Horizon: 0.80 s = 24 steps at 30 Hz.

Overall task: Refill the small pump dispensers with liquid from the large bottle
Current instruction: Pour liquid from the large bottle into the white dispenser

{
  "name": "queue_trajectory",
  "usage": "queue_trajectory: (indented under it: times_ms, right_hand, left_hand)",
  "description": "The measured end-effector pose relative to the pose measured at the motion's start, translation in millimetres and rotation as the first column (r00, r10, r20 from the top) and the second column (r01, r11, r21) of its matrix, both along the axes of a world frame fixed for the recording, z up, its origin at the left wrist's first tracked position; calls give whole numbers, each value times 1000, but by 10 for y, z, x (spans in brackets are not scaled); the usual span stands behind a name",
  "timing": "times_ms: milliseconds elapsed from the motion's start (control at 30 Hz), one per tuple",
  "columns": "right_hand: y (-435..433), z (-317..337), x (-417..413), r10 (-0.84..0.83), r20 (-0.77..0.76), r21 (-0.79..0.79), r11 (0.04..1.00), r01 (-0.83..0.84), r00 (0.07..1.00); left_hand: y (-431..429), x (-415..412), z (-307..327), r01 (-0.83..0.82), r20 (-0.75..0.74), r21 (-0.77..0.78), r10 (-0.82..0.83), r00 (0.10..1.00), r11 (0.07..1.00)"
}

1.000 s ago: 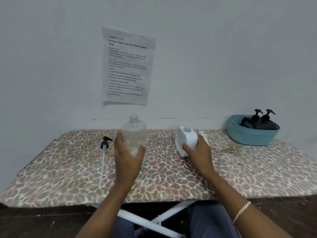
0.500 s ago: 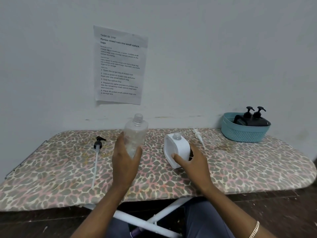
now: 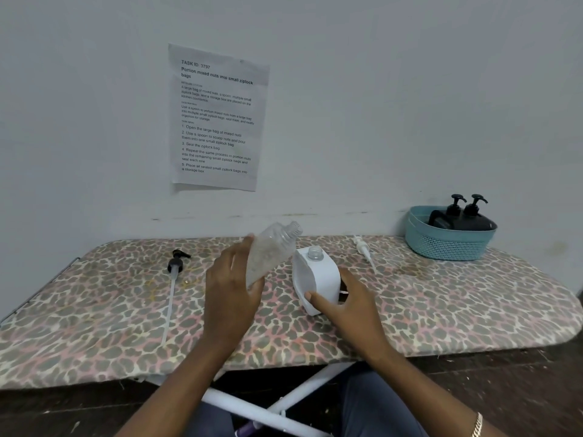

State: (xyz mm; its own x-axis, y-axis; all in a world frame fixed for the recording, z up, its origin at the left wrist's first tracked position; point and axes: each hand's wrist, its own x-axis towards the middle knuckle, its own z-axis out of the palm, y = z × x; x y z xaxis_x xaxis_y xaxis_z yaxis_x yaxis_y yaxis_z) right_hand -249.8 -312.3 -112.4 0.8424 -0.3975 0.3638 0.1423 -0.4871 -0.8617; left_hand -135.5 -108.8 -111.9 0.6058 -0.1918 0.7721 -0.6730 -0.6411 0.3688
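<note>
The left hand grips the clear bottle, tipped toward the open white dispenser, which the right hand clasps steady on the surface. Beyond, a black pump and a white pump lie loose, likely off for pouring; the far basket holds black dispensers.

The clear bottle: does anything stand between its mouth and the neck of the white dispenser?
Nothing visible does. The clear bottle, tilted in the left hand, has its mouth up and left of the uncapped neck of the white dispenser. The right hand grips its lower side, away from the neck.
</note>
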Motion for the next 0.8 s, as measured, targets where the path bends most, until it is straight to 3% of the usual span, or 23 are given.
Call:
queue_trajectory:
  times_ms: [300,800]
  right_hand:
    - [10,-6,-4,16,5,-4,1000,-16,1000]
    - [-2,4,-2,18,-5,-9,1000,-18,1000]
  left_hand:
    - [32,-27,68,-108,137,114,92,986,988]
    - [57,-38,195,-180,236,151,142,961,972]
